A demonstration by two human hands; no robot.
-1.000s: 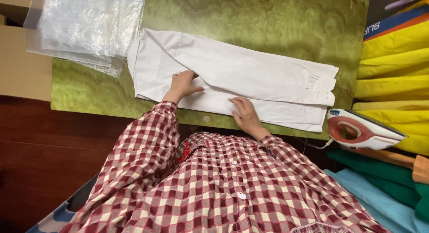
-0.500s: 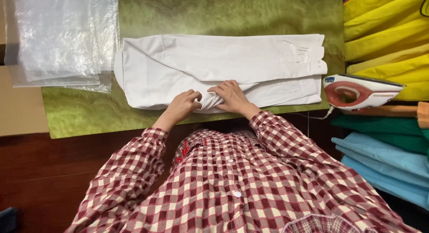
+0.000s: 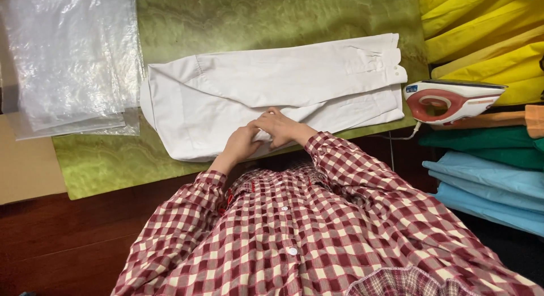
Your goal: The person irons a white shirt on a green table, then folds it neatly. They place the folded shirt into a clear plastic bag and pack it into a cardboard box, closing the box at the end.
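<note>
White garment (image 3: 272,86) folded long across the green mat (image 3: 113,165) on the bench, cuffed end toward the iron (image 3: 453,100). Left hand (image 3: 242,142) and right hand (image 3: 279,127) side by side, touching each other, at the garment's near edge around its middle. Fingers of both curled, pinching the cloth there; grip partly hidden by the knuckles, so hard to tell how much cloth is held. Red-and-white checked sleeves (image 3: 351,171) running back from both wrists toward the camera.

Stack of clear plastic bags (image 3: 68,58) lying left of the garment, just beside its folded end, partly on the mat and partly over brown cardboard (image 3: 28,171). White and red iron resting on its side right of the garment, close to the cuff, cord trailing down from its heel. Yellow cloth (image 3: 481,35) piled behind the iron; green cloth (image 3: 481,143) and blue cloth (image 3: 487,182) stacked below it. Dark wooden floor (image 3: 68,245) at lower left.
</note>
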